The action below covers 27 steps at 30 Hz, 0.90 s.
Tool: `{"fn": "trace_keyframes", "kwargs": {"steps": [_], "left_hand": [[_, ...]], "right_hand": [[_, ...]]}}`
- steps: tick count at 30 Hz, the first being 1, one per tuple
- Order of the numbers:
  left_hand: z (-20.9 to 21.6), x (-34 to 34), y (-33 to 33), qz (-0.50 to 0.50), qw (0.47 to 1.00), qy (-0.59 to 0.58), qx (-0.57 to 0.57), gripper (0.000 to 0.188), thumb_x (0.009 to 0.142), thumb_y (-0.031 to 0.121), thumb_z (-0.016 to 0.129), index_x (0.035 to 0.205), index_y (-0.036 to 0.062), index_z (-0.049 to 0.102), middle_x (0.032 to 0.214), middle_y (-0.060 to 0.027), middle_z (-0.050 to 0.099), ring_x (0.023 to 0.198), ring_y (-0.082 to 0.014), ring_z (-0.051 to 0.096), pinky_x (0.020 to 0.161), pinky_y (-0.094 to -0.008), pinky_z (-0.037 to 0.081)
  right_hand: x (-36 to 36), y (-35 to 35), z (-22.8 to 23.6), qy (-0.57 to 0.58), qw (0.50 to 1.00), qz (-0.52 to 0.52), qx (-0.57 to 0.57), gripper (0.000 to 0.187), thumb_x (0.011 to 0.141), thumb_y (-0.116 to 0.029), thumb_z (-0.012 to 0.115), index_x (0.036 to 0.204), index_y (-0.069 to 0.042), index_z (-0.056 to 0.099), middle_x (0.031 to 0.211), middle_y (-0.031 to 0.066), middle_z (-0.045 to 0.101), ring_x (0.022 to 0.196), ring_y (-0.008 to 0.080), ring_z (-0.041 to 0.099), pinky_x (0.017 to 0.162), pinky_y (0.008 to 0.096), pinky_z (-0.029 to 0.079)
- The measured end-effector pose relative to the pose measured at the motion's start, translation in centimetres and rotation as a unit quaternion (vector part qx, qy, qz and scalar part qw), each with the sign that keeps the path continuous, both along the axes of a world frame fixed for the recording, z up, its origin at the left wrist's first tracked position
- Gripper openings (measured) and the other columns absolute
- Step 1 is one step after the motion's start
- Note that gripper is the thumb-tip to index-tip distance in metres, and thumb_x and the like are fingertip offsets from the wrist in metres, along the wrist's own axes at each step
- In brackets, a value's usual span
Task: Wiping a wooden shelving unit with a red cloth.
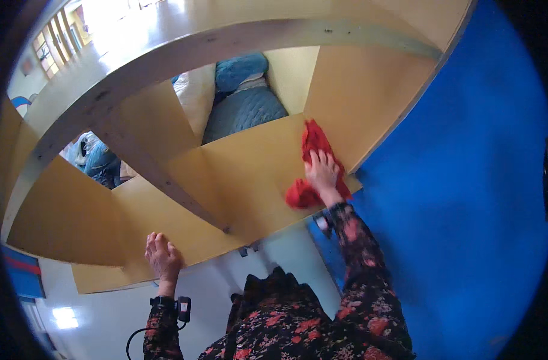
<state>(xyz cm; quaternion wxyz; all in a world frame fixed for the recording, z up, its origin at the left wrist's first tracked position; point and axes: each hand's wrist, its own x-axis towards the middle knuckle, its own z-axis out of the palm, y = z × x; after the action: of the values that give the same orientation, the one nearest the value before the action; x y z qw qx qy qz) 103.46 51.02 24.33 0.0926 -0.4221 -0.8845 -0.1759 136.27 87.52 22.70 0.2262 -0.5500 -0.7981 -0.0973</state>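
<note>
My right hand [323, 172] presses on a bunched red cloth [315, 137] at the right end of a wooden shelf board [256, 174], close to the upright side panel. Parts of the cloth stick out beyond the fingers toward the corner and to the left of the wrist. At the left, my left hand [164, 258] rests by the board's front edge with nothing in it. Its fingers are stretched out and slightly bent.
A wooden divider [160, 168] splits the shelf into compartments below a curved top rail [226, 37]. Through the back openings I see folded blue bedding [244, 111] and a white pillow-like bundle [196, 96]. A blue surface [460, 198] lies to the right.
</note>
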Motion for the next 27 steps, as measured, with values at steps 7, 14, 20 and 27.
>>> {"fn": "trace_keyframes", "kwargs": {"steps": [7, 14, 20, 27], "left_hand": [[0.4, 0.4, 0.5, 0.004, 1.000, 0.026, -0.001, 0.037, 0.078, 0.016, 0.051, 0.113, 0.0064, 0.050, 0.126, -0.0148, 0.046, 0.125, -0.0311, 0.037, 0.101, -0.0441, 0.029], [0.7, 0.5, 0.4, 0.004, 1.000, -0.004, -0.001, 0.038, 0.077, 0.017, 0.053, 0.114, 0.0066, 0.051, 0.127, -0.0144, 0.046, 0.125, -0.0309, 0.037, 0.101, -0.0437, 0.029], [0.6, 0.2, 0.0, -0.004, 1.000, -0.001, 0.009, 0.038, 0.076, 0.015, 0.053, 0.114, 0.0063, 0.051, 0.127, -0.0149, 0.046, 0.125, -0.0314, 0.037, 0.101, -0.0442, 0.029], [0.3, 0.3, 0.1, -0.008, 1.000, 0.021, 0.008, 0.036, 0.077, 0.015, 0.052, 0.113, 0.0068, 0.050, 0.125, -0.0150, 0.046, 0.125, -0.0314, 0.037, 0.101, -0.0445, 0.029]], "right_hand": [[-3.1, -12.3, 0.6, -0.049, 0.963, 0.260, -0.056, 0.045, 0.078, -0.026, 0.056, 0.120, -0.012, 0.052, 0.126, 0.0092, 0.047, 0.116, 0.0304, 0.042, 0.091, 0.0471, 0.036], [-12.7, -0.2, 1.4, -0.054, 0.929, 0.363, -0.044, 0.038, 0.082, -0.029, 0.051, 0.118, -0.015, 0.053, 0.123, 0.0068, 0.050, 0.114, 0.0269, 0.045, 0.089, 0.0461, 0.038], [-3.1, 6.3, 1.6, 0.003, 0.998, 0.035, -0.048, 0.044, 0.084, -0.038, 0.052, 0.120, -0.013, 0.051, 0.123, 0.0068, 0.049, 0.116, 0.0285, 0.043, 0.089, 0.0518, 0.039], [-2.0, -9.1, -0.3, 0.139, 0.963, 0.231, -0.008, 0.027, 0.074, -0.018, 0.056, 0.098, -0.007, 0.061, 0.105, 0.0100, 0.059, 0.105, 0.0295, 0.051, 0.086, 0.0429, 0.043]]}}
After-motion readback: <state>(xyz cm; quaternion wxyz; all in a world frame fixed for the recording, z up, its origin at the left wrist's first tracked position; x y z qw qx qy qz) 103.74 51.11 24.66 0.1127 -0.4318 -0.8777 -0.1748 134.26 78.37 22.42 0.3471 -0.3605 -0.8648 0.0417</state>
